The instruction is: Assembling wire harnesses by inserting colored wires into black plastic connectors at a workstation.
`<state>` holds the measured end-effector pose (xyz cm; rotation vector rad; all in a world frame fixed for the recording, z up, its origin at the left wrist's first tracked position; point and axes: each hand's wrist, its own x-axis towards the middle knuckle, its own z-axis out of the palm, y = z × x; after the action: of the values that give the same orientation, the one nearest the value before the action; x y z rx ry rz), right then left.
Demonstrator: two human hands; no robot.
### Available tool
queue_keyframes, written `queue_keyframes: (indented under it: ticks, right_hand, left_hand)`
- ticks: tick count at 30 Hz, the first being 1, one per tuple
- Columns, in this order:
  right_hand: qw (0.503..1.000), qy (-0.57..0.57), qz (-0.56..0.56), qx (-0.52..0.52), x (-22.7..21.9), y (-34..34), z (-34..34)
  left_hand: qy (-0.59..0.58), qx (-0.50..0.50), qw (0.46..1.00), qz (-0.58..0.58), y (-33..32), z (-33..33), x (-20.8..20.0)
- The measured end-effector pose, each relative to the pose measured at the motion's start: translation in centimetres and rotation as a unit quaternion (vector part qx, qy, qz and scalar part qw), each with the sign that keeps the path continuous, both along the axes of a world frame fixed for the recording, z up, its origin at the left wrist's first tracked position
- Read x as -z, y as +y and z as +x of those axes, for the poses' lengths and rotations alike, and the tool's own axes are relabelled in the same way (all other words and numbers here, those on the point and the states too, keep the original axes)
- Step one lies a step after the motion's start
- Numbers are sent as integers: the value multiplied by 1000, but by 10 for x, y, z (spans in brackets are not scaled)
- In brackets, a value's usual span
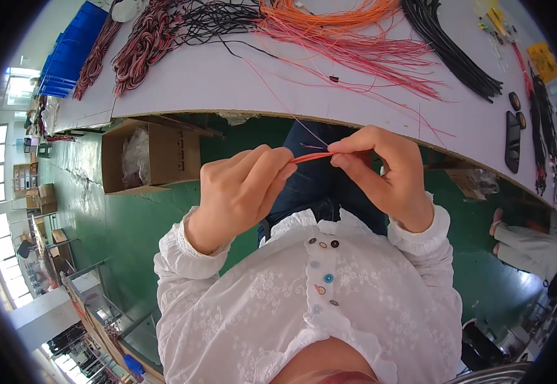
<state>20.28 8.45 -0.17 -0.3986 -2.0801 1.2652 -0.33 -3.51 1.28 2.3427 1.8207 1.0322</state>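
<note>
In front of my body, just off the table's near edge, a short length of orange-red wire (312, 156) stretches between my two hands. My left hand (240, 189) has closed its fingers round the wire's left end. Thumb and forefinger of my right hand (386, 169) pinch the other end. A thin pink wire (272, 91) runs down from the table to the pinched spot. Beyond, a spread of pink-red wires (381, 61) lies on the pale table (227, 89), with black leads (217, 22) at its left end.
Orange wires (330, 14) and black tubing (448, 51) lie at the back. Twisted cable bundles (141, 54) and a blue bin (73, 48) sit at left. Below stands an open cardboard box (175, 157). A dark oblong device (513, 141) is at right; another person's legs (525, 246) show there.
</note>
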Motion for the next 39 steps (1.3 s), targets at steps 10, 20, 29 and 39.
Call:
queue_keyframes:
  ticks: [10,20,29,39]
  right_hand:
    - [993,27,-115,-27,-3,1,-4]
    - [999,-42,-15,14,-17,-2,-1]
    - [999,-41,6,17,-25,0,3]
    - [996,-38,-85,13,-24,-3,5]
  left_hand:
    - [67,-9,996,51,1,-8,-4]
    - [93,2,996,15,1,2,-9]
    - [103,31,994,33,3,1,-7]
    - [-4,28,998,62,5,6,-10]
